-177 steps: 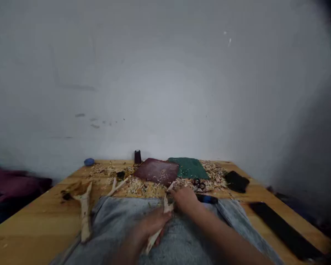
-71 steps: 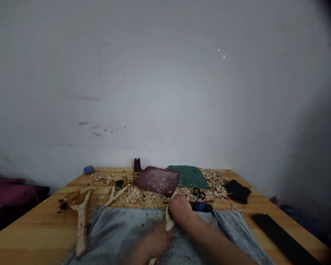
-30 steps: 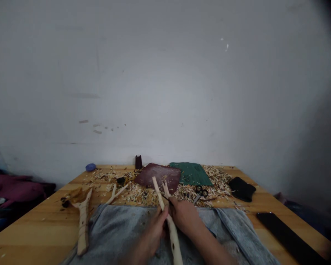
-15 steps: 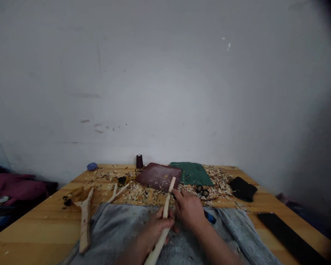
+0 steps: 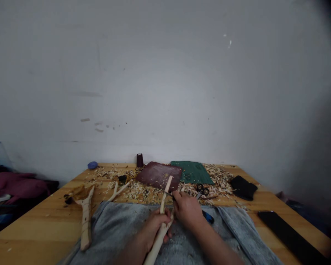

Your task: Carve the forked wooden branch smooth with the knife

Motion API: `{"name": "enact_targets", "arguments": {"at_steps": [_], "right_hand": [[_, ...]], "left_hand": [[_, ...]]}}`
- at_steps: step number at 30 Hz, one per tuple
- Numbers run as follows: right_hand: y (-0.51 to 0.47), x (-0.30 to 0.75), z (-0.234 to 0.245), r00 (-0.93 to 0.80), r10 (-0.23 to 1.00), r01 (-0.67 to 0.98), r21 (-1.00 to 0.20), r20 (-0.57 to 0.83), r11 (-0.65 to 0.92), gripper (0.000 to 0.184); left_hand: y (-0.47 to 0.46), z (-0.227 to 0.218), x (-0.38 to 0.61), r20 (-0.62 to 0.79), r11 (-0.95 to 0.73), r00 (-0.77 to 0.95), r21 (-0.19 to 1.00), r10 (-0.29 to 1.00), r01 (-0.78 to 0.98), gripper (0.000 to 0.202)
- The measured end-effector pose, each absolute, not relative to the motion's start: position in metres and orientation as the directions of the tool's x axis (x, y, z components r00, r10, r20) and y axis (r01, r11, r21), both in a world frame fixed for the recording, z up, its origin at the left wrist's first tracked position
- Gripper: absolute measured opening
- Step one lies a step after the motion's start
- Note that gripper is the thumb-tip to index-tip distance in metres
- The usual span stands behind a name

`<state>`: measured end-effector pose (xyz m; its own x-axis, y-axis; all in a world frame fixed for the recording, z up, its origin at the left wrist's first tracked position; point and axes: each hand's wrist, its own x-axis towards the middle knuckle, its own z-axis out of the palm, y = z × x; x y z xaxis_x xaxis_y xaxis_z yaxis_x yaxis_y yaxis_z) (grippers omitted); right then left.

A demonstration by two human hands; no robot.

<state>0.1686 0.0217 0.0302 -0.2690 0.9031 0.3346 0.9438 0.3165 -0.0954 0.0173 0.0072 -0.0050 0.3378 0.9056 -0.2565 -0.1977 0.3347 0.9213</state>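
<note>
My left hand (image 5: 153,226) is closed around a peeled, pale forked stick (image 5: 157,243), just below where it splits. The stick slants up and away from me, one prong reaching past the cloth. In my closed right hand (image 5: 189,210) is a small knife, its thin blade (image 5: 168,193) lying across that prong; the handle is hidden by my fingers. Behind this hand the tip of the other prong shows. Both hands are over a grey cloth (image 5: 121,217). A blue-and-black tool (image 5: 209,217) lies on the cloth beside my right wrist.
Wood shavings (image 5: 146,193) cover the wooden table's far half, around maroon (image 5: 157,175) and green sheets (image 5: 194,172). Scissors (image 5: 202,190) lie to the right, near a black piece (image 5: 243,187) and a dark flat slab (image 5: 289,233). Leftward are a slingshot (image 5: 85,221), a small forked stick (image 5: 120,191) and a thread spool (image 5: 139,160).
The forked stick has turned in my left hand, so its second prong now shows. The knife blade has shifted slightly left across the near prong. My right hand has dropped a little.
</note>
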Motion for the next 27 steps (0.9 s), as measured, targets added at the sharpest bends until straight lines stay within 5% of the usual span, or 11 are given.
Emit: {"name": "enact_targets", "arguments": {"at_steps": [27], "right_hand": [[0.0255,0.1637,0.0299,-0.35,0.896,0.935,0.051,0.273,0.35,0.029]], "left_hand": [[0.0017,0.0,0.019,-0.237,0.227,0.246,0.971,0.94,0.068,0.019]]}}
